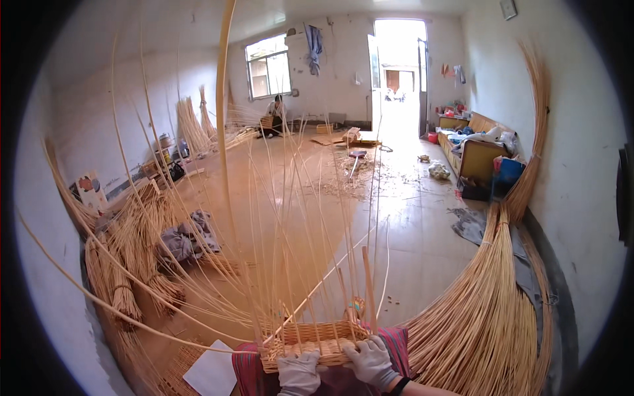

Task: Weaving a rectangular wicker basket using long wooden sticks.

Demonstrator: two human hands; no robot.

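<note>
A half-woven wicker basket (pixel 310 332) lies across my lap on a striped red and purple cloth (pixel 399 343). Long pale willow rods rise from its walls and fan out up and to the left. Gloved in pale grey, my left hand (pixel 299 373) is closed on the near wall, left of its middle. My right hand (pixel 371 362), in a matching glove, grips the same wall close to the right corner, beside a thick upright stake (pixel 368 284). The undersides of both hands and some fingertips are hidden.
At my right a big sheaf of willow rods (pixel 482 310) fans over the floor. Tied bundles (pixel 125 264) and a grey cloth (pixel 188 237) lie at left. A white sheet (pixel 211 371) is near my left. Far back, another person (pixel 274 115) sits by a wall; a bench (pixel 485 155) stands right.
</note>
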